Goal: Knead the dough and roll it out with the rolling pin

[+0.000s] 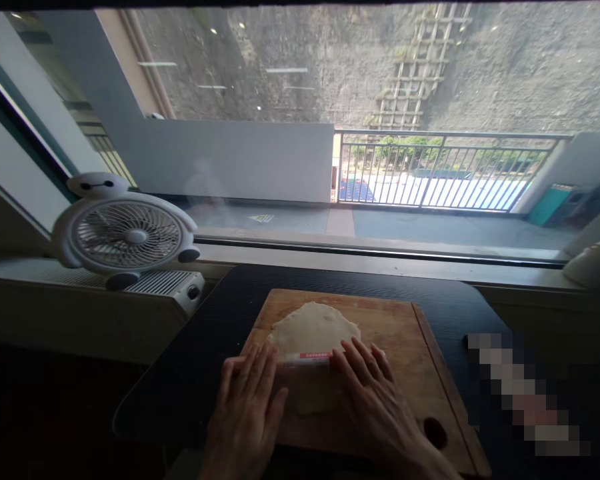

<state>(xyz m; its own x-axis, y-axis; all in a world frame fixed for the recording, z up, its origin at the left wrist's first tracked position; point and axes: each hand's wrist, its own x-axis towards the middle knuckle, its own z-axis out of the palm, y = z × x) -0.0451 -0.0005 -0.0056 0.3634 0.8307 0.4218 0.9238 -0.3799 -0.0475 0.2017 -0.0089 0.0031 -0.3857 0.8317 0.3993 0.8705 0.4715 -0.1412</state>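
Observation:
A flattened sheet of pale dough (315,327) with an uneven edge lies on a wooden cutting board (395,373). Across its near part rests a see-through rolling pin (305,361) with a red printed label. My left hand (247,397) lies over the pin's left end, palm down, fingers stretched forward. Over the right end, my right hand (370,387) is also palm down with its fingers extended and slightly spread. Both hands cover the pin's ends. Part of the dough shows dimly on the near side of the pin.
The board sits on a dark table (205,333) by a large window. A white fan (130,233) stands on a radiator cover (180,290) at left. A blurred-out long item (525,393) lies at right. The board has a hole (435,433) in its near right corner.

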